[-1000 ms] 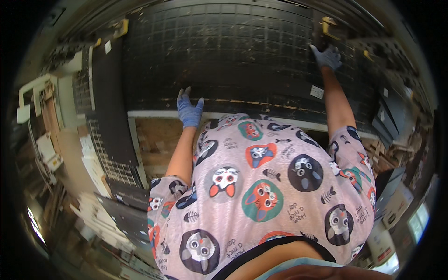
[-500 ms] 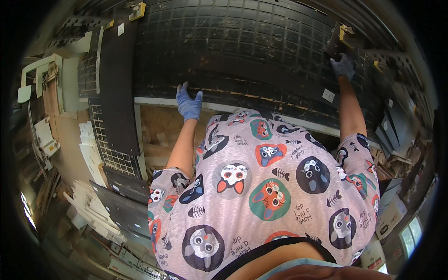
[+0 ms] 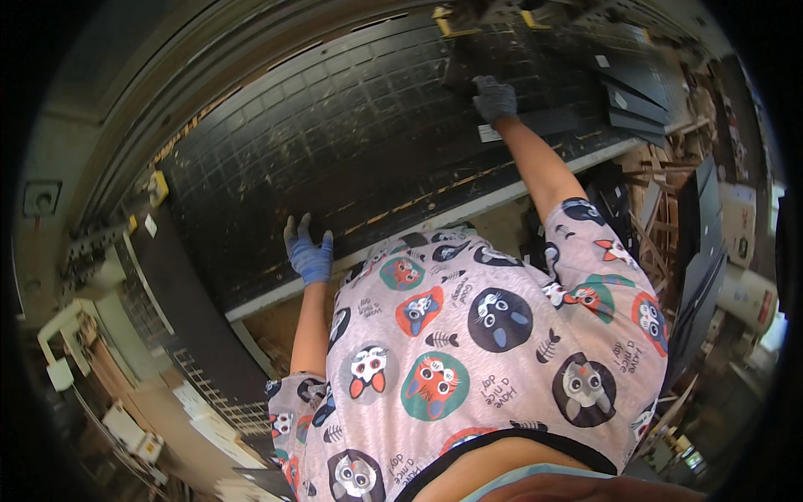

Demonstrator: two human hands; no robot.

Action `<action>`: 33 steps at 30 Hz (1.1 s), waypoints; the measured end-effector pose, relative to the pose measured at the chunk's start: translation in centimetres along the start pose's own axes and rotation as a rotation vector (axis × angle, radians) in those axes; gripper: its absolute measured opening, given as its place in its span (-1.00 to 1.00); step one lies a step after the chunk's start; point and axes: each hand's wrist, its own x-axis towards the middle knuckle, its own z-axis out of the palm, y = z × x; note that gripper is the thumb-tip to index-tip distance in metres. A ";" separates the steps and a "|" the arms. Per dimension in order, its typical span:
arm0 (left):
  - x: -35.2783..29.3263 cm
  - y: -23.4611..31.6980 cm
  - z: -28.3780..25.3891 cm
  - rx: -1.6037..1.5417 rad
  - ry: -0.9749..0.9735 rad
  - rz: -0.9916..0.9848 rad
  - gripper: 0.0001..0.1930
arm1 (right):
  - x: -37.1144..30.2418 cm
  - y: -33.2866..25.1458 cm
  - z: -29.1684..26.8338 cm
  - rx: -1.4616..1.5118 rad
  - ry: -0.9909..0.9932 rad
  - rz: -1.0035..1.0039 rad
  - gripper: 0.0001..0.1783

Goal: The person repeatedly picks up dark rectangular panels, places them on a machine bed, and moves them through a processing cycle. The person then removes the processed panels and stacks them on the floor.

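Note:
My left hand [image 3: 309, 251], in a blue glove with greyish fingertips, is at the near edge of a wide black slatted machine bed [image 3: 335, 138]. Its fingers are spread, with nothing in them. Farther off and to the right, my right hand [image 3: 496, 99] reaches over the bed in a similar glove. Its fingers look stretched out against a small dark block [image 3: 473, 63] beside a yellow stop [image 3: 452, 23]; slight blur hides how they touch it. Close to that wrist, a white label [image 3: 490, 133] lies on a dark surface.
Left of the bed, a long dark panel [image 3: 180, 280] lies beside a wire grid [image 3: 213, 389]. Another yellow piece [image 3: 159, 188] sits at the bed's left end. Several dark boards [image 3: 636, 105] are at the far right, with wood offcuts [image 3: 657, 205] nearer.
The view has swung to the right. Both hands keep much the same places on the bed, the right one still by the dark block, the left still at the near edge.

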 end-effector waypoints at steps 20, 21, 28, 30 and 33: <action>20.2 13.1 9.3 0.099 0.008 0.548 -0.50 | -18.5 -2.3 -3.5 0.127 -0.265 -0.207 -0.56; 22.4 14.2 9.8 0.123 0.020 0.547 -0.49 | -17.9 -2.4 -1.9 0.103 -0.262 -0.207 -0.56; 32.6 17.0 13.8 0.204 -0.057 0.441 -0.52 | -18.1 -6.3 -0.9 0.170 -0.107 -0.126 -0.62; 32.2 16.5 17.9 0.203 -0.022 0.493 -0.51 | -21.6 -7.9 -1.9 0.213 -0.150 0.022 -0.66; 40.7 7.7 23.2 2.241 0.847 0.653 -0.54 | -19.7 -9.5 -3.2 0.270 -0.050 -0.057 -0.68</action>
